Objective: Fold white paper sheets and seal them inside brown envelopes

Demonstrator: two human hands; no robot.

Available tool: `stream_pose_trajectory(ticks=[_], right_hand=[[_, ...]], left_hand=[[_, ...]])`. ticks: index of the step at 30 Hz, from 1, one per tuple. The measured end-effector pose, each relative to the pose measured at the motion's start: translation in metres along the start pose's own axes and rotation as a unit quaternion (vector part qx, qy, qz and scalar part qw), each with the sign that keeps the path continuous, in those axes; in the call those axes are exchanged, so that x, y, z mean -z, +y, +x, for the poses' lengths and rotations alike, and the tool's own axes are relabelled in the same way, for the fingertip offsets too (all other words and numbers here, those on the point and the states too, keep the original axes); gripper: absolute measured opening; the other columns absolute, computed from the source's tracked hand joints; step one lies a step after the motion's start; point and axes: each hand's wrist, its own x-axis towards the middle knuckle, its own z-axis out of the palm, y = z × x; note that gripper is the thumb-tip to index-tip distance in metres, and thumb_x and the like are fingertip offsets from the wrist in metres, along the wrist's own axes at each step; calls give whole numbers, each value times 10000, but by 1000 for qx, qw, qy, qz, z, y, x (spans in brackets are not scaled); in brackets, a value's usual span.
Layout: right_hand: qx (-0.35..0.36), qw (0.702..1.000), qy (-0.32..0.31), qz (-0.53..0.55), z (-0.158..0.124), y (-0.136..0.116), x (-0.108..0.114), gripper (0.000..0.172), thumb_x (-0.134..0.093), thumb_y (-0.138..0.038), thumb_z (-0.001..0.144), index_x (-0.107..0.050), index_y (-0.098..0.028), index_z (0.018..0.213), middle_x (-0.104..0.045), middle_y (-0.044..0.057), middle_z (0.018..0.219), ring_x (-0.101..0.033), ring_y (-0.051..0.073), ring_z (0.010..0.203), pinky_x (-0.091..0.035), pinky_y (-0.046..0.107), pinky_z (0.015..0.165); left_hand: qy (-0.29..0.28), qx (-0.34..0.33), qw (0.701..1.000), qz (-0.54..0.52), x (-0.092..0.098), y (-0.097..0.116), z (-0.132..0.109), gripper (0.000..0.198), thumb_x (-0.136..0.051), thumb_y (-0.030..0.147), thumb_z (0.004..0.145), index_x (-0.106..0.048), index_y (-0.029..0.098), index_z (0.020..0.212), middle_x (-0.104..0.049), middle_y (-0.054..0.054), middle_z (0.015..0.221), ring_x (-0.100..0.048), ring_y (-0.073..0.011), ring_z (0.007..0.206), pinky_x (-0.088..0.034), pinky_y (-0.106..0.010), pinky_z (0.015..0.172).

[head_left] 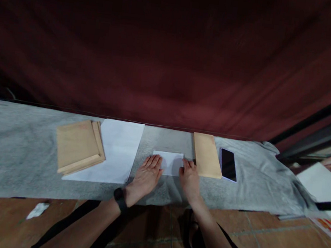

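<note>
Small white paper lies between front and back edges of bench, left hand flat on its left end, fingers straight, right hand at its right end, fingers bent, can't tell if pinching, probably to keep it flat.

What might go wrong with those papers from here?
The small white paper might slip if the left hand and right hand press unevenly. The right hand is close to a brown envelope and might nudge it toward the phone. The left hand, near the large white paper, could brush it askew.
</note>
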Motion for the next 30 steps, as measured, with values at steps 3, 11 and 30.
stream_pose_trajectory(ticks=[3,11,30], right_hand=[[61,998,1,-8,-1,-7,-1,503,-430,-113,914,-536,-166,1404,-563,136,1395,-526,272,1265,-431,430,1066],[150,987,-59,19,0,-17,-8,481,-348,-204,1002,-466,-122,1462,-485,104,1510,-421,193,1410,-332,382,1177],[106,992,-26,-66,-4,-7,-16,522,-352,-327,1048,-363,-118,1526,-346,145,1582,-344,263,1455,-287,437,1179]], left_hand=[[21,-3,1000,-2,-4,13,5,505,-315,312,1010,-456,97,1444,-463,-172,1514,-372,-276,1446,-286,-486,1198],[16,2,1000,-13,-23,27,10,570,-299,278,982,-341,78,1514,-353,-149,1586,-260,-244,1497,-227,-452,1226],[8,-15,1000,-12,-12,27,-2,539,-336,339,1010,-394,95,1487,-359,-143,1585,-278,-243,1491,-222,-429,1228]])
